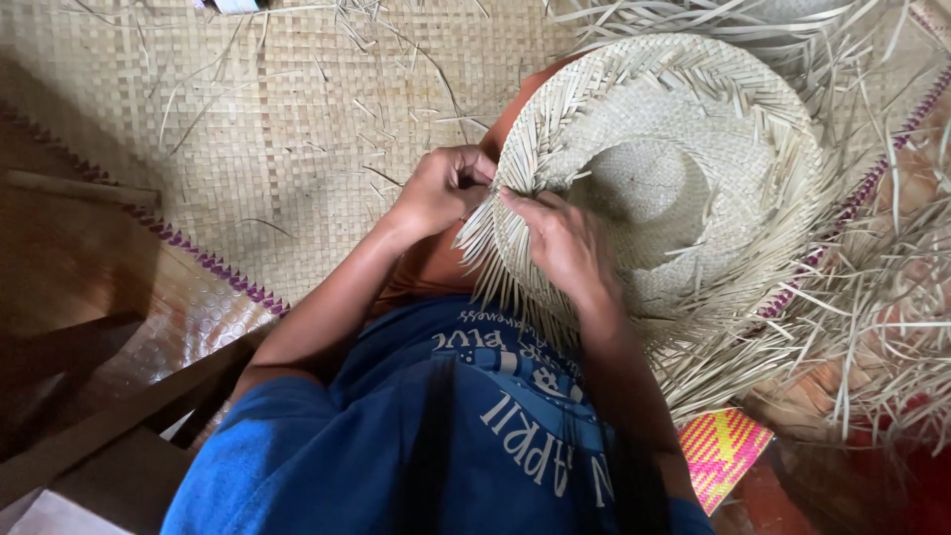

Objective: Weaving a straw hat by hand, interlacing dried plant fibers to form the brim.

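Fingertips of the left hand (436,188) vanish behind the brim of a half-woven straw hat (674,188). A white object (235,5) at the top edge and loose palm strips (882,307) at right are cut off.

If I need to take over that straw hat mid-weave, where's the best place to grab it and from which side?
Probably the finished, tightly woven brim on the far side, away from the person's hands. The hat lies crown-down, open side up, so that edge is exposed and firm. The near edge bristles with loose strands, where the left hand and right hand are pinching; gripping there would likely disturb the weave.
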